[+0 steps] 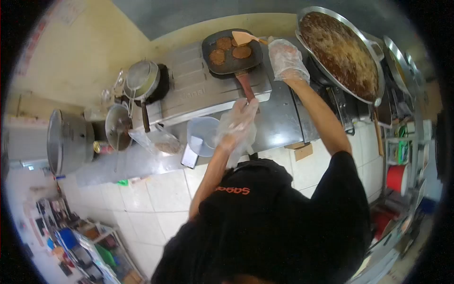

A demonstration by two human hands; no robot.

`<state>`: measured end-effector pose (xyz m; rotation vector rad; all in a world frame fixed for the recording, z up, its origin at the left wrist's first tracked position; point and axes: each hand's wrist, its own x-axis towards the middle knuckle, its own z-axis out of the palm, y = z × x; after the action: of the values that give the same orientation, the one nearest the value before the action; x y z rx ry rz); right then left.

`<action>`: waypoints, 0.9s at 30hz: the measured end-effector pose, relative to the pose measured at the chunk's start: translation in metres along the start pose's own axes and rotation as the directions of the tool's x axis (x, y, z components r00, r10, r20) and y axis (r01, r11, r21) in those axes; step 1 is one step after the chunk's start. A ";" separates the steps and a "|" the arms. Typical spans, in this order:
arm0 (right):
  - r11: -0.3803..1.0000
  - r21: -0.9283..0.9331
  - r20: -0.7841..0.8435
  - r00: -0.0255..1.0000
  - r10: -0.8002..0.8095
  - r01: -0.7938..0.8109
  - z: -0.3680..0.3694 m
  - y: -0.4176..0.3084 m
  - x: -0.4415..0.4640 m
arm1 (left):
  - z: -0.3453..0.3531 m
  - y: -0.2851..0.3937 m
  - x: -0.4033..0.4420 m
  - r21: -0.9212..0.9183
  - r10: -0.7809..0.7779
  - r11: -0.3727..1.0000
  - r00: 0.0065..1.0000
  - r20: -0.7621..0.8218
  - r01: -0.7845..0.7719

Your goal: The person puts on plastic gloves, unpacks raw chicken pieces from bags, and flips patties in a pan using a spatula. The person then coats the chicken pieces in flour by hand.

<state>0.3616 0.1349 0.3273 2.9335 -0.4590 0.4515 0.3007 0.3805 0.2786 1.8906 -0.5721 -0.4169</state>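
Four patties point(241, 52) — one spatula point(243, 37)

Light is moderate — fisheye bends the edges, corners go black, the steel counter point(282, 124) glints.

**Crowded on both sides**

You have room over the steel counter point(280, 120) between the frying pan point(228, 66) handle and your right forearm point(320, 113). Your spatula point(242, 38) covers the pan's far right corner. The large pot point(353, 26) hems in your right hand point(288, 59). By your left hand point(236, 122), a plastic tub point(204, 127) and phone point(190, 158) obstruct; farther left, a saucepan handle point(145, 117) juts out.
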 end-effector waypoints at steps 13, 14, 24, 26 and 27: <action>0.957 0.291 0.122 0.992 -0.023 -0.013 -0.030 -0.009 -0.034 | 0.160 -0.146 0.144 -0.757 -0.460 0.541 0.883 0.099 0.366; 0.950 0.311 0.055 0.998 -0.027 0.009 -0.027 -0.010 -0.034 | 0.169 -0.147 0.146 -0.624 -0.399 0.755 0.896 -0.196 0.200; 0.947 0.291 0.127 0.987 0.101 -0.135 -0.068 0.000 -0.041 | 0.176 -0.178 0.156 0.207 0.128 0.978 0.844 -0.520 -0.020; 0.952 0.277 0.156 0.984 0.089 -0.130 -0.074 0.005 -0.043 | 0.187 -0.206 0.157 -0.118 0.068 0.979 0.804 -0.591 -0.169; 0.946 0.293 0.136 0.986 0.100 -0.136 -0.074 0.006 -0.042 | 0.179 -0.193 0.144 -0.237 -0.054 0.967 0.834 -0.550 -0.094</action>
<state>0.3016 0.1544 0.3847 3.2548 -0.6367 0.3920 0.3617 0.2246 0.0297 1.6447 -0.1351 0.0841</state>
